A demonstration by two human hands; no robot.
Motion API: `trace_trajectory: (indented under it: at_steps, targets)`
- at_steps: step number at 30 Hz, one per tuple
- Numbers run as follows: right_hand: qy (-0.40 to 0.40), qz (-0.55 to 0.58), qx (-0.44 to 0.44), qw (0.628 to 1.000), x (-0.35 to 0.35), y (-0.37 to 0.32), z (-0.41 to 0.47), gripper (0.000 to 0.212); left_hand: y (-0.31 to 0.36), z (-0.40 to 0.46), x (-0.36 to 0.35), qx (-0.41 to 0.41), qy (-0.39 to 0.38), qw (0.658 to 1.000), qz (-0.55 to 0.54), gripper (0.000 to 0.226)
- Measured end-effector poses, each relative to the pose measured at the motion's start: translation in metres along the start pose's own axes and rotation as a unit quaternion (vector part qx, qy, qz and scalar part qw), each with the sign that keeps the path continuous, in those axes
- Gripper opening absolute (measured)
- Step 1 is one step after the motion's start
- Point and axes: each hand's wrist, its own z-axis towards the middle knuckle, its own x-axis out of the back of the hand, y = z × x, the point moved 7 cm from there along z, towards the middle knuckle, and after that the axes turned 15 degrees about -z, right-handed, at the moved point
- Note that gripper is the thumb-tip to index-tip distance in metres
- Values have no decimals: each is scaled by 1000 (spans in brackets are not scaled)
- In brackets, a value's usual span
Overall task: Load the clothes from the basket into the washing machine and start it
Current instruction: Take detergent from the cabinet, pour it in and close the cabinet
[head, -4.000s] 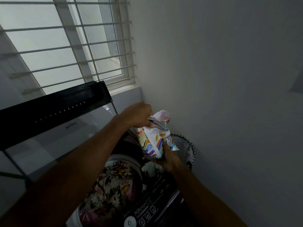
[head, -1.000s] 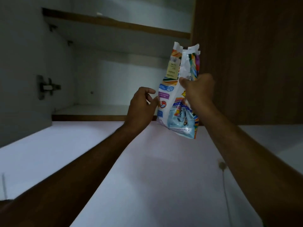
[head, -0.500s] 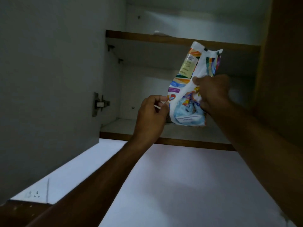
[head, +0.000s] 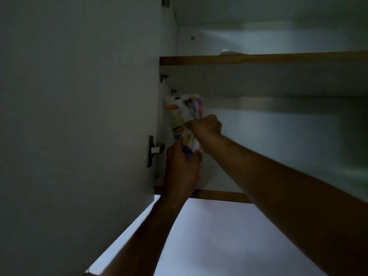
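I look up into an open wall cupboard. A colourful detergent pouch (head: 182,114) stands inside it, at the left end of the lower shelf (head: 221,196), close to the cupboard's left wall. My right hand (head: 206,125) grips the pouch at its middle. My left hand (head: 182,166) holds its bottom end from below. The picture is blurred by motion. The washing machine, the basket and the clothes are out of view.
The open cupboard door (head: 79,116) fills the left side, with its metal hinge (head: 154,150) just left of my hands. An upper shelf (head: 258,58) with a small pale object (head: 227,51) sits above. White wall lies below the cupboard.
Both hands have carried the pouch to the left and deeper into the cupboard, onto the lower shelf by the hinge. Four seconds ago I held it over the washing machine.
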Motion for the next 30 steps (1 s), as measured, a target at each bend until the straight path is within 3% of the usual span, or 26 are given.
trace_trajectory:
  at_steps: [2,7,12,16,21,25,30]
  targets:
    - [-54,20,23,998,-22,-10,-4,39,-4,1,4,-23,10,997,67,52]
    - [-102,32,51,993,-25,-5,-1,42,-10,8,0,-15,10,997,77,72]
    - [-64,58,56,995,2,19,-3,59,-8,6,-8,-40,28,996,76,75]
    - [7,38,94,995,25,24,-12,47,-1,8,-3,-57,98,993,39,60]
    - [59,-85,153,983,38,20,-35,15,20,5,-7,-36,84,994,-54,30]
    - [88,-127,174,972,62,7,-68,13,45,-13,-5,-40,84,991,-100,18]
    - [110,-177,216,954,95,-13,-127,11,98,-52,2,-80,76,988,-105,20]
